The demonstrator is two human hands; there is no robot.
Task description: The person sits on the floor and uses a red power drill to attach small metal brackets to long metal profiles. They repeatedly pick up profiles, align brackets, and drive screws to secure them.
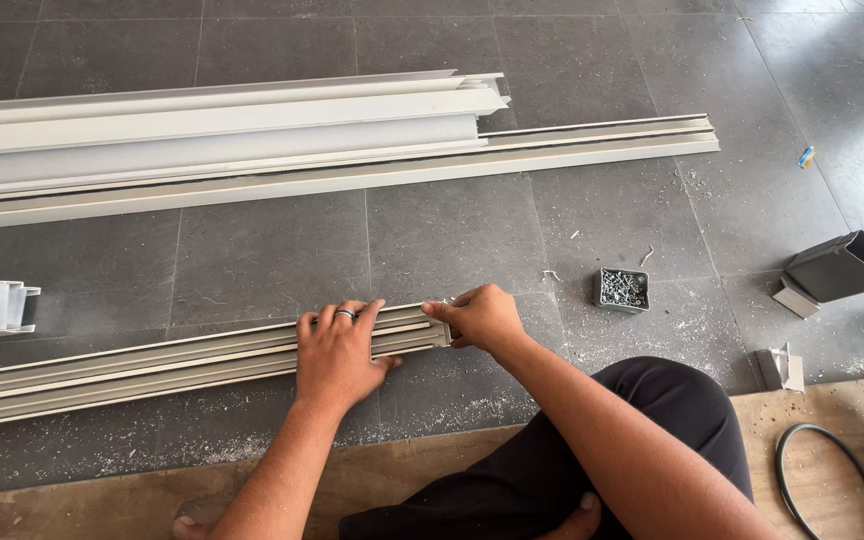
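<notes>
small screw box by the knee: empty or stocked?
Stocked. The small grey box sits upright and open-topped on the tile floor, with a heap of silvery screws showing inside; a few loose ones lie beside it.
</notes>
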